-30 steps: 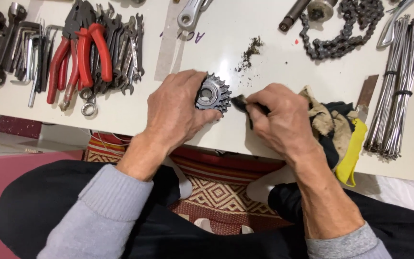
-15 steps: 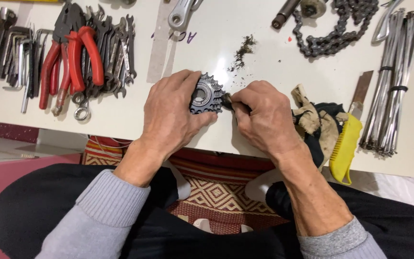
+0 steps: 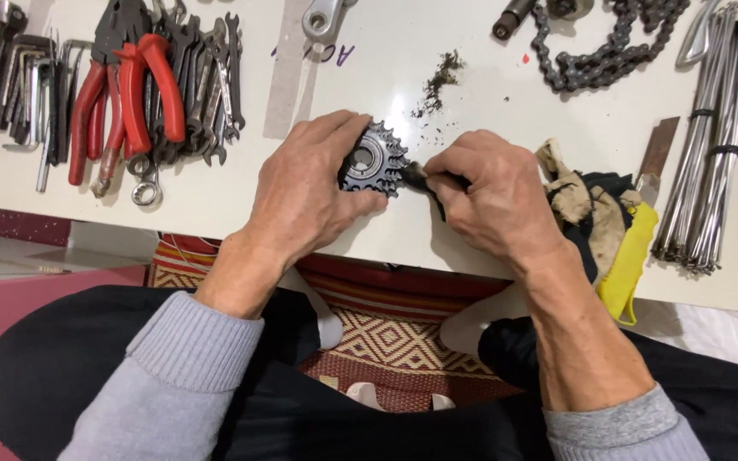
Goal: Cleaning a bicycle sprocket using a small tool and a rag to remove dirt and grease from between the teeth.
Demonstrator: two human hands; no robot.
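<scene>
Nearest, the left hand (image 3: 305, 192) grips a black toothed freewheel cog cluster (image 3: 371, 160) flat on the white desk (image 3: 215, 201); at its 3 o'clock the right hand (image 3: 497, 192) pinches a dark pick (image 3: 431, 182) against the teeth. Scraped grime (image 3: 439, 78) at 12 o'clock suggests cleaning is partly done. Farther off lie pliers (image 3: 125, 94) and a chain (image 3: 595, 51); no containers show.

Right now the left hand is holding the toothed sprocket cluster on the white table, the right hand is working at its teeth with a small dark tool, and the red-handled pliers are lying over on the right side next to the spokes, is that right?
Not quite. The head view shows the red-handled pliers on the left side among the wrenches, not by the spokes. The rest stands: the left hand holds the sprocket cluster, and the right hand works its teeth with a small dark tool.
</scene>
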